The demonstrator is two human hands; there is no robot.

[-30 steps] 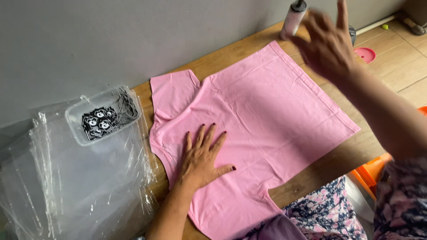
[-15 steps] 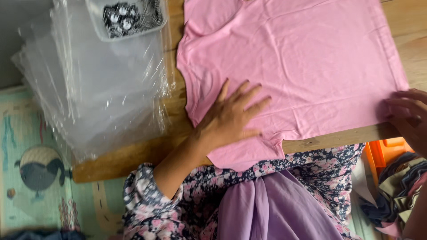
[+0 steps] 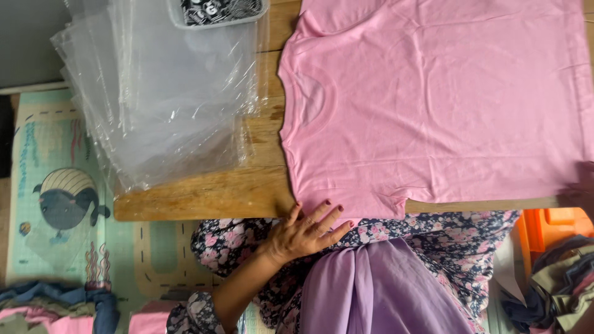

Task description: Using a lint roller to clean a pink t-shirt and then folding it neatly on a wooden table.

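A pink T-shirt (image 3: 433, 105) lies spread flat on a wooden table (image 3: 204, 195), collar to the left and one sleeve hanging over the near edge. My left hand (image 3: 306, 232) rests at that near edge with its fingers apart, the tips touching the sleeve's hem, and it holds nothing. Only a blurred sliver of my right hand (image 3: 583, 185) shows at the frame's right border, by the shirt's bottom hem; its grip is not visible. A purple cloth (image 3: 377, 291) lies across my lap over a flowered dress.
A stack of clear plastic bags (image 3: 167, 99) covers the table's left part, and a plastic tray (image 3: 219, 12) of black-and-white pieces sits on it. An orange crate (image 3: 557, 229) and piled clothes (image 3: 557, 291) are at right. Folded garments (image 3: 55, 306) lie on a play mat.
My left hand slid off the shirt's middle back to the table's near edge. My right hand came down from the air to the shirt's right hem. The view tilted downward.
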